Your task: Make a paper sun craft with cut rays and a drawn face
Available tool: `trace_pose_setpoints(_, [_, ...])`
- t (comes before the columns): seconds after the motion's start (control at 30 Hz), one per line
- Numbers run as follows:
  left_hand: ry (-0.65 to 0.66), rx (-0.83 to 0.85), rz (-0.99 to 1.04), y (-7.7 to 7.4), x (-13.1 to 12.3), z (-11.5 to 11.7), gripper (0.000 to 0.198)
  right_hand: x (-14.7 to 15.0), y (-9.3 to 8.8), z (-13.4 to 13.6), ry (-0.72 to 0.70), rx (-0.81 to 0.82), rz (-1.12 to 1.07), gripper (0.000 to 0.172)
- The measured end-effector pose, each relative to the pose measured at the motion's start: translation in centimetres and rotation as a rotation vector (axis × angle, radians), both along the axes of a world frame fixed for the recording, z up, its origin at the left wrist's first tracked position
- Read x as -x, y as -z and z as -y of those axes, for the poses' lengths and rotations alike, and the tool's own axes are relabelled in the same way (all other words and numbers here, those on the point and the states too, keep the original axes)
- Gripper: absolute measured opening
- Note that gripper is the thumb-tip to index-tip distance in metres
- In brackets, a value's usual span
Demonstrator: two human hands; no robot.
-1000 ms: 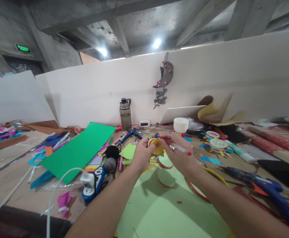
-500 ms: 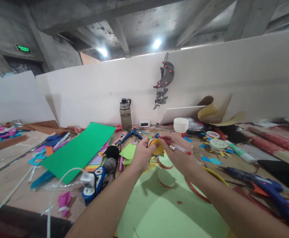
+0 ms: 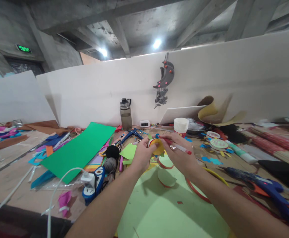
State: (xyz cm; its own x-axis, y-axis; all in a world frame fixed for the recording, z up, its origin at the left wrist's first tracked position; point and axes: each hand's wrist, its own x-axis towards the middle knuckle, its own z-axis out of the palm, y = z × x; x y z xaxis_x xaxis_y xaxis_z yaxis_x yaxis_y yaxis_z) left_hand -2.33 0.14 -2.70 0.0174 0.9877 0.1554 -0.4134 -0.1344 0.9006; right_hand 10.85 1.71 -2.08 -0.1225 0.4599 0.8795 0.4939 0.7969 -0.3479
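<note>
My left hand (image 3: 142, 154) is closed on a round yellow piece (image 3: 157, 148) with a white and red edge, raised over the sheet. A red-capped pen with a clear barrel (image 3: 182, 149) lies in my closed right hand (image 3: 180, 155), its cap end pointing right. The right fingertips meet the top of the yellow piece, beside a small blue bit (image 3: 156, 136); the pen's tip is hidden there. Below the hands, pale green discs with red rims (image 3: 166, 178) rest on a large light green sheet (image 3: 169, 215).
On the left lie a green sheet (image 3: 82, 148), a blue power strip (image 3: 98, 181) with a white cable, and black and grey yarn balls (image 3: 112, 152). A water bottle (image 3: 126, 115) and paper cups (image 3: 181, 125) stand behind. A blue glue gun (image 3: 270, 191) lies right.
</note>
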Motion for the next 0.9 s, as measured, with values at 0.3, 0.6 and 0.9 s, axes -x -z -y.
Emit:
trace_pose_setpoints(0.3, [-0.001,0.020,0.008,-0.10,-0.08,0.18,0.035,-0.04,-0.02,0.03,-0.004,-0.005,0.012,0.010])
trace_pose_setpoints(0.6, [-0.001,0.012,0.013,-0.18,-0.12,0.19,0.038,-0.05,-0.10,0.05,0.002,-0.003,0.016,0.011])
trace_pose_setpoints(0.9, [-0.004,0.024,0.010,-0.19,-0.15,0.14,0.035,-0.06,-0.12,0.08,-0.002,0.001,0.015,0.010])
